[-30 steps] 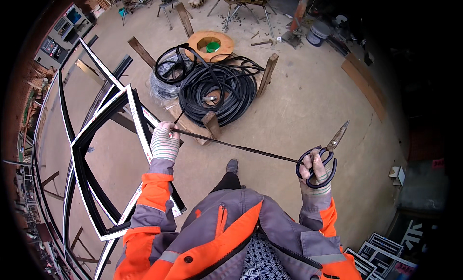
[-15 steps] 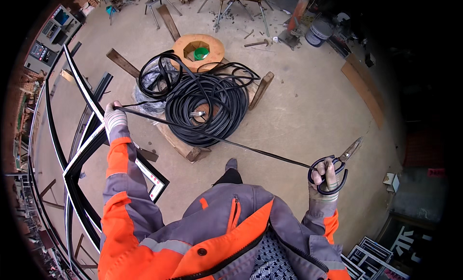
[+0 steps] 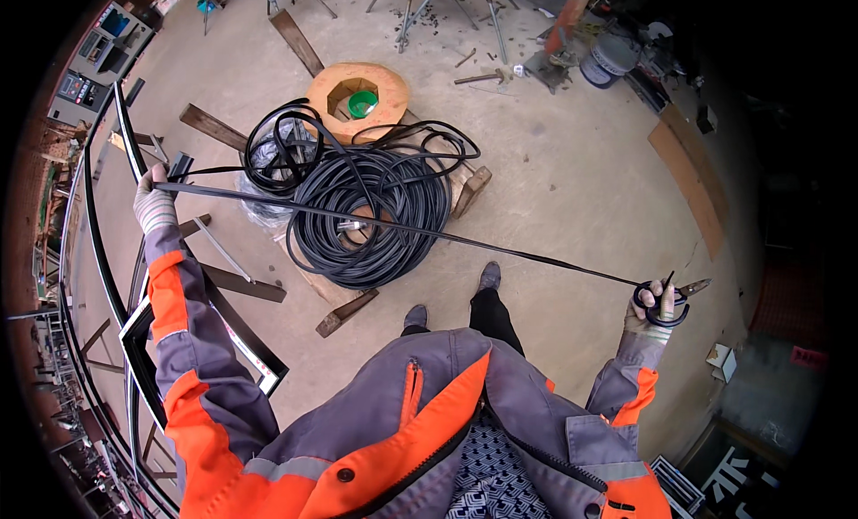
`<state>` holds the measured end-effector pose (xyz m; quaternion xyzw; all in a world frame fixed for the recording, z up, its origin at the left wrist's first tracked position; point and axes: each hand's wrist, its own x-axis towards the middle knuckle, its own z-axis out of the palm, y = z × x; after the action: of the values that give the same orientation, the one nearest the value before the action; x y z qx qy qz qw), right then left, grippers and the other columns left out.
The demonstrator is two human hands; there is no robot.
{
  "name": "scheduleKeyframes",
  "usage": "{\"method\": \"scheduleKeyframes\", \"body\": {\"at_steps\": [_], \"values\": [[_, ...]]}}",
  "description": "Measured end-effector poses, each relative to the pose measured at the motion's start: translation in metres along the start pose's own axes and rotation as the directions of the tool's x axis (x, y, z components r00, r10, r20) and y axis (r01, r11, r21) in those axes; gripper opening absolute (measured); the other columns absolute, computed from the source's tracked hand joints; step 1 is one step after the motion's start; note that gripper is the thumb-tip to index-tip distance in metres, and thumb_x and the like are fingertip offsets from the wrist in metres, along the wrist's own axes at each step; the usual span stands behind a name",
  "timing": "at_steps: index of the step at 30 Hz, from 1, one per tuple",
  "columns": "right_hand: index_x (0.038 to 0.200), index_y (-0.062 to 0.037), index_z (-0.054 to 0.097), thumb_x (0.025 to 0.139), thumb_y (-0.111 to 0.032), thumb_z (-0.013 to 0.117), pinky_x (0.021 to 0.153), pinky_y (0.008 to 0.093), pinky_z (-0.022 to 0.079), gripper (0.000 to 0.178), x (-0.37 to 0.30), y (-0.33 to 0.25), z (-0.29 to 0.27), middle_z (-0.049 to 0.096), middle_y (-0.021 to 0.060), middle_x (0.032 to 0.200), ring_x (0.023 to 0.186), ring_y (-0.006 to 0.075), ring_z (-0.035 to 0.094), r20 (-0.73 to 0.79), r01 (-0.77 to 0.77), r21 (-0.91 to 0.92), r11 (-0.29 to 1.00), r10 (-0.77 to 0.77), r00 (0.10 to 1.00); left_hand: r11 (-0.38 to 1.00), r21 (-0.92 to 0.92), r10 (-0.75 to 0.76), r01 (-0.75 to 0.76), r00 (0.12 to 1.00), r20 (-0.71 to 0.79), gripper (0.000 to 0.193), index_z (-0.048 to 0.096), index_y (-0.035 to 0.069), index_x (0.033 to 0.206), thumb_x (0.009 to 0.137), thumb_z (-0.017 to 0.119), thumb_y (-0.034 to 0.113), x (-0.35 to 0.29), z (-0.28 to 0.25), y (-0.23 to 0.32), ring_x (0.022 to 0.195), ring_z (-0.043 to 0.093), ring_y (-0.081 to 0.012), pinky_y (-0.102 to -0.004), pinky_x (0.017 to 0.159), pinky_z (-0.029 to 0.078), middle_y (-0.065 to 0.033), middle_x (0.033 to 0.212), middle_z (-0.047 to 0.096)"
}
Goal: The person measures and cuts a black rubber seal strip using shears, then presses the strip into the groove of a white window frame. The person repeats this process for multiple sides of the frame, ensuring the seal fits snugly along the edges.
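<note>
A long black rubber strip (image 3: 509,251) is stretched nearly straight across my front. My left hand (image 3: 156,205), in a pale glove, pinches it at the far left, beside black-and-white frame profiles (image 3: 107,206). From that hand, another stretch of strip runs back toward the large black coil (image 3: 313,242) on the floor. Out to the right, my gloved right hand (image 3: 650,315) grips the strip's end. The same hand has dark-handled scissors (image 3: 695,288) hooked on its fingers, their blades pointing right and away from me.
The coil lies on a wooden base with legs (image 3: 344,315) sticking out. Behind it is a wooden ring (image 3: 389,86) with a green container (image 3: 361,104) inside. Farther off are a hammer (image 3: 480,77), a bucket (image 3: 609,59) and metal stands (image 3: 451,23). A brown board (image 3: 688,175) lies right.
My hands have moved apart, the left farther left and the right farther right, pulling out a longer span of strip. The scissors moved with my right hand. Both my feet now show.
</note>
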<state>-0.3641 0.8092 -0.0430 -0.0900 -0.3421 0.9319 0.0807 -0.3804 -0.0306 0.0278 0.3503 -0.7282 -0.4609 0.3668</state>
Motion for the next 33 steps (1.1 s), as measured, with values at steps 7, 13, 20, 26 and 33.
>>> {"method": "scheduleKeyframes", "body": {"at_steps": [7, 13, 20, 26, 33], "values": [[0.099, -0.0110, 0.055, 0.101, -0.029, 0.057, 0.037, 0.0223, 0.037, 0.018, 0.154, -0.096, -0.103, 0.060, 0.0007, 0.084, 0.064, 0.0116, 0.058, -0.272, 0.070, -0.087, 0.994, -0.091, 0.958, 0.990, 0.112, -0.082, 0.079, 0.996, 0.022, 0.034, 0.070, 0.004, 0.103, 0.092, 0.070, 0.036, 0.007, 0.045, -0.002, 0.061, 0.056, -0.0085, -0.0227, 0.054, 0.047, -0.0012, 0.078, 0.067], [0.094, -0.0145, 0.055, 0.101, -0.036, 0.054, 0.035, 0.0252, 0.036, 0.023, 0.244, -0.176, -0.212, 0.060, -0.0021, 0.080, 0.062, 0.0107, 0.057, -0.475, 0.068, -0.214, 0.974, -0.165, 0.864, 0.972, 0.191, -0.141, 0.138, 0.990, 0.003, 0.036, 0.071, 0.006, 0.096, 0.090, 0.071, 0.042, 0.016, 0.094, 0.056, 0.057, 0.056, -0.0082, -0.0234, 0.051, 0.046, -0.0007, 0.077, 0.067], [0.091, -0.0157, 0.055, 0.100, -0.040, 0.055, 0.034, 0.0246, 0.034, 0.026, 0.249, -0.223, -0.258, 0.058, -0.0019, 0.076, 0.058, 0.0111, 0.055, -0.709, 0.026, -0.374, 0.927, -0.304, 0.637, 0.937, 0.294, -0.211, 0.191, 0.977, 0.041, 0.037, 0.071, 0.011, 0.087, 0.087, 0.073, 0.048, 0.123, 0.102, 0.090, 0.050, 0.053, -0.0090, -0.0238, 0.048, 0.044, 0.0020, 0.068, 0.064], [0.091, -0.0160, 0.055, 0.099, -0.040, 0.056, 0.034, 0.0246, 0.034, 0.025, 0.222, -0.225, -0.254, 0.058, -0.0018, 0.076, 0.057, 0.0113, 0.054, -0.805, -0.056, -0.402, 0.914, -0.323, 0.498, 0.936, 0.137, -0.319, 0.325, 0.946, -0.063, 0.050, 0.066, 0.011, 0.097, 0.086, 0.066, 0.059, 0.185, 0.152, 0.149, 0.067, 0.062, -0.0112, -0.0266, 0.054, 0.050, -0.0020, 0.080, 0.067], [0.091, -0.0163, 0.055, 0.099, -0.039, 0.058, 0.034, 0.0247, 0.033, 0.024, 0.222, -0.156, -0.213, 0.058, -0.0017, 0.075, 0.056, 0.0115, 0.054, -0.811, -0.151, -0.340, 0.928, -0.208, 0.547, 0.923, -0.277, -0.191, 0.268, 0.943, 0.273, 0.058, 0.061, -0.002, 0.120, 0.100, 0.048, 0.051, 0.294, 0.212, 0.187, 0.109, 0.067, -0.0258, -0.0335, 0.085, 0.059, -0.0186, 0.119, 0.066]]}}
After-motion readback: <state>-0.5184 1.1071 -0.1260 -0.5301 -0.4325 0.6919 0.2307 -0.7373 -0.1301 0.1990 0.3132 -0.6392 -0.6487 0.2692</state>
